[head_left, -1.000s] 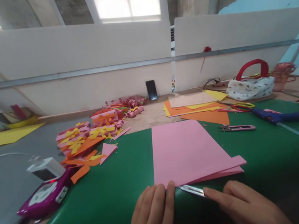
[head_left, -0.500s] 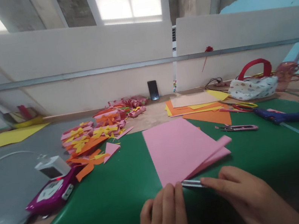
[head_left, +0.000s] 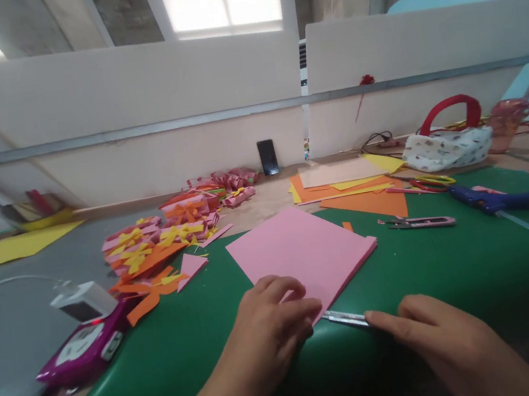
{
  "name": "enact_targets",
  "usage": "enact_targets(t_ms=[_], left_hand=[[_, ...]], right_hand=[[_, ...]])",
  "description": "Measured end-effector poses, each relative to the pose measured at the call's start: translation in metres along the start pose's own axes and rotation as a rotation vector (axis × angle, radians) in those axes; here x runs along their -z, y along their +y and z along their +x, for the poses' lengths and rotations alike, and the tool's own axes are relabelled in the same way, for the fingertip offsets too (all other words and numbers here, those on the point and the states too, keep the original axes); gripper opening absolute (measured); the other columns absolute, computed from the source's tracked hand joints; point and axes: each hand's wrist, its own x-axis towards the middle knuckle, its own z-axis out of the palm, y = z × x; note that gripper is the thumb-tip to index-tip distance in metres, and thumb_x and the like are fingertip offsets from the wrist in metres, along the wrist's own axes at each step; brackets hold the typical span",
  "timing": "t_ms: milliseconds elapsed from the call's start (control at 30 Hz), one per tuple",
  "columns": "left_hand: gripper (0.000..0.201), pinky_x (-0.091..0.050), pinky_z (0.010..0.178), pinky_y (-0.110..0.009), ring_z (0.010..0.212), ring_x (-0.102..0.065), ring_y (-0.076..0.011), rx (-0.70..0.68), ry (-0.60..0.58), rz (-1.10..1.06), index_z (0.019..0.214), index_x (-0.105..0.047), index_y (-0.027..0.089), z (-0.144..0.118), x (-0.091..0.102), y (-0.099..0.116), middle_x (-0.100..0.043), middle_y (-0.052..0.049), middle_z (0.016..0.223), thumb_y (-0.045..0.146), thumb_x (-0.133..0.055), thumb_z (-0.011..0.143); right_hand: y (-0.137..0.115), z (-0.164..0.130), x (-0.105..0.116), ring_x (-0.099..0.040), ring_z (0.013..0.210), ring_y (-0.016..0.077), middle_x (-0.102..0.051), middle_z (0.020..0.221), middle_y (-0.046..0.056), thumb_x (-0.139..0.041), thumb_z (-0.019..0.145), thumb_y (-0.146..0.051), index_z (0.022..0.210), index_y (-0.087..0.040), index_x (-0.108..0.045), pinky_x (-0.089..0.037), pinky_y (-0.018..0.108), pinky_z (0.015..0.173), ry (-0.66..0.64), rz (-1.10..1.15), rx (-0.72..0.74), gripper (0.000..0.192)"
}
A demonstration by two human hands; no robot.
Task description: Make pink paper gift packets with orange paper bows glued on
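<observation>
A stack of pink paper sheets (head_left: 303, 249) lies turned at an angle on the green mat (head_left: 457, 260). My left hand (head_left: 271, 329) rests on the stack's near corner, fingers curled and pressing the paper down. My right hand (head_left: 446, 343) holds a thin metal blade tool (head_left: 346, 318) whose tip points at the near edge of the pink stack, just beside my left fingers.
Pink, orange and yellow paper bows and scraps (head_left: 160, 239) pile up at the left. A purple device (head_left: 84, 346) with a white charger sits near the left edge. Orange and yellow sheets (head_left: 344, 188), thread snips (head_left: 418, 221), a blue glue gun (head_left: 496, 203) and a patterned bag (head_left: 449, 147) lie at the back right.
The pink stack has been turned counter-clockwise and squared up, so the offset lower sheet no longer sticks out. My left hand moved onto the stack's corner; my right hand kept the blade tool.
</observation>
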Motion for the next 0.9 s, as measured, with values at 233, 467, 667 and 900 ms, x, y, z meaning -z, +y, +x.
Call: enact_targets(t_ms=[233,467,667,900], left_hand=[[0.027,-0.041,0.088,-0.033,0.106,-0.050,-0.0165,-0.012,-0.064,0.024,0.110,-0.059,0.040,-0.005,0.001,-0.003,-0.057,0.001,0.116,0.034,-0.043,0.089],[0.027,-0.039,0.090,-0.036,0.108,-0.049,-0.0180,0.000,-0.079,0.025,0.108,-0.060,0.040,-0.004,0.003,-0.004,-0.057,0.001,0.116,0.035,-0.041,0.090],[0.027,-0.038,0.089,-0.034,0.104,-0.049,-0.0164,0.008,-0.103,-0.005,0.105,-0.061,0.042,-0.001,0.005,-0.006,-0.056,0.003,0.115,0.028,-0.047,0.087],[0.024,-0.039,0.087,-0.032,0.101,-0.049,-0.0163,-0.011,-0.135,-0.047,0.101,-0.063,0.039,0.003,0.007,-0.010,-0.056,0.002,0.112,0.026,-0.049,0.086]], right_hand=[[-0.008,0.000,-0.004,-0.056,0.064,0.0150,-0.056,0.072,0.004,-0.042,0.085,-0.012,0.124,-0.019,-0.053,-0.047,0.023,0.055,0.052,0.017,0.008,0.041],[-0.008,-0.006,-0.005,-0.055,0.062,0.0146,-0.054,0.069,0.004,-0.044,0.085,-0.012,0.122,-0.019,-0.055,-0.045,0.022,0.053,0.035,0.043,0.008,0.039],[-0.016,0.002,-0.013,-0.053,0.061,0.0139,-0.052,0.067,0.003,-0.041,0.087,-0.012,0.122,-0.018,-0.056,-0.044,0.022,0.054,0.068,0.035,0.073,0.038],[-0.022,0.003,-0.029,-0.051,0.056,0.0103,-0.050,0.062,-0.002,-0.047,0.090,-0.028,0.109,-0.026,-0.063,-0.041,0.018,0.049,0.027,0.161,-0.006,0.026]])
